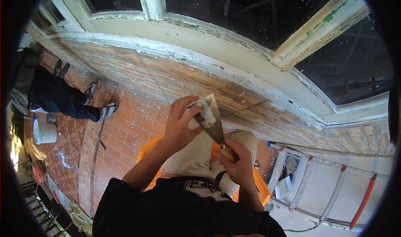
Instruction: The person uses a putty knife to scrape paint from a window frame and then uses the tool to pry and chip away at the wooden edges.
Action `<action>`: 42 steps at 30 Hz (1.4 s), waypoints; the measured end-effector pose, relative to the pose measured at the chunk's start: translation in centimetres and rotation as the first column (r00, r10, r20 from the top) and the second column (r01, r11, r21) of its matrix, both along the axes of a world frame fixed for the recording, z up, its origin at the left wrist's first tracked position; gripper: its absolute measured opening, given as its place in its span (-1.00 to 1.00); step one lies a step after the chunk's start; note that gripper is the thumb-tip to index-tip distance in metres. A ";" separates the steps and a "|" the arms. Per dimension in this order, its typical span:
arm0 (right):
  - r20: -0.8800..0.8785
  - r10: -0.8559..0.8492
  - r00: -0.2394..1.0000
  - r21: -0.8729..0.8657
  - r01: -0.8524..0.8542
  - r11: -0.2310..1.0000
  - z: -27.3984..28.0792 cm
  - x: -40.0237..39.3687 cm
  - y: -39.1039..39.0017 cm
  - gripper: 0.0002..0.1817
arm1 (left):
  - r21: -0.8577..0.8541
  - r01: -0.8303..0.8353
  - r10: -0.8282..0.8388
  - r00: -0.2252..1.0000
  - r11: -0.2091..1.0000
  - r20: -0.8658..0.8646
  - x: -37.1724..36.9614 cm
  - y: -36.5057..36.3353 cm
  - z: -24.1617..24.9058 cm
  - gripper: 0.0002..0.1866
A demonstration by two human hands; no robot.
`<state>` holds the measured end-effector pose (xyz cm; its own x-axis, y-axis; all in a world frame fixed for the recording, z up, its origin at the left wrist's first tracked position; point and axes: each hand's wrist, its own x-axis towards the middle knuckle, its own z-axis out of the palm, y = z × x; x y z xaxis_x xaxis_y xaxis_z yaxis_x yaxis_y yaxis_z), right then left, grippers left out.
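Note:
My right hand (240, 164) is wrapped round the yellowish handle of a putty knife (216, 130), whose metal blade points up and away from me. White paste (207, 113) is smeared on the upper part of the blade. My left hand (177, 126) is at the blade's left edge, its fingers curled and its thumb beneath. A flat piece seems to be pinched there, but its kind is hard to make out. Both hands are above my lap, in front of the light trousers (188, 157). Below me shows an orange seat (261, 189).
Ahead runs a window frame (234, 45) with peeling white paint, above a stone-patterned wall (175, 70). A ladder (330, 191) lies to my right. At left another person's legs (58, 93) stand near a white bucket (44, 131). Paint flakes litter the tiled floor (121, 132).

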<state>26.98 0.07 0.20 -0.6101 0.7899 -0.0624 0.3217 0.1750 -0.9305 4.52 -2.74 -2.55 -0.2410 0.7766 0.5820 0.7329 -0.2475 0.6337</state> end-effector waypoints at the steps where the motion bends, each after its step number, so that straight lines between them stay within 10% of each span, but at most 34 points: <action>1: -0.001 0.007 1.000 0.007 -0.007 1.000 -0.1 -0.1 0.1 -0.48 | -0.166 0.027 -0.028 1.000 0.986 -0.006 0.4 -0.3 0.0 -0.27; 3: 0.082 -0.091 0.992 0.364 0.056 0.930 0.1 -0.3 0.2 -0.54 | -0.155 0.148 -0.094 0.946 0.977 0.311 1.3 -0.9 0.6 -0.26; 5: 0.188 -0.079 0.979 0.370 0.004 0.929 0.4 0.0 -0.2 -0.54 | -0.023 0.374 -0.198 0.542 0.927 0.817 2.4 -1.0 1.3 -0.23; 11: 0.055 0.004 0.998 0.368 -0.024 0.929 2.2 -1.2 0.6 -0.56 | 0.213 0.166 -0.195 -0.117 0.963 0.974 2.5 0.6 1.8 -0.66; 13: -0.041 0.062 0.997 0.402 -0.040 0.915 3.0 -1.2 1.2 -0.56 | 0.233 0.097 -0.215 -0.169 0.968 0.962 1.9 1.5 3.4 -0.71; 15: -0.488 0.003 0.873 0.294 0.161 0.942 3.5 -1.3 1.3 -0.62 | 0.247 0.027 -0.235 -0.221 0.969 0.947 1.8 2.0 5.3 -0.75; 19: -0.792 0.183 0.582 0.414 0.293 0.862 6.0 -4.7 3.5 -0.60 | 0.410 0.049 -0.397 -0.167 0.911 0.903 2.8 3.1 8.4 -0.77; 21: -0.953 0.281 0.113 0.297 0.156 0.942 7.6 -6.3 4.3 -0.49 | 0.460 0.037 -0.453 -0.118 0.887 0.884 2.7 3.2 9.3 -0.77; 24: -0.860 0.459 0.221 0.448 -0.102 0.888 9.2 -5.9 6.1 -0.42 | 0.428 0.089 -0.408 -0.182 0.899 0.895 1.7 3.8 9.6 -0.79; 26: -0.849 0.494 0.187 0.493 -0.055 0.868 10.6 -6.2 6.4 -0.41 | 0.381 0.039 -0.367 0.369 0.924 0.854 0.6 4.4 8.9 -0.73; 27: -0.838 0.522 0.156 0.529 -0.003 0.849 11.4 -6.5 6.5 -0.40 | 0.387 0.039 -0.373 0.370 0.921 0.851 -0.6 4.5 8.9 -0.73; 29: -0.838 0.535 0.109 0.540 0.021 0.841 12.8 -7.0 6.7 -0.41 | 0.455 0.027 -0.146 0.963 0.890 0.227 -3.6 4.1 8.8 -0.62; 33: -0.793 0.588 0.161 0.607 0.125 0.784 13.8 -8.1 7.0 -0.42 | 0.203 0.097 -0.029 0.949 0.974 -0.314 -4.3 3.2 12.2 -0.39; 42: -0.754 0.624 0.205 0.637 -0.001 0.771 14.2 -9.5 8.1 -0.44 | 0.353 0.146 0.032 0.891 0.924 -0.452 -3.9 7.2 12.9 -0.48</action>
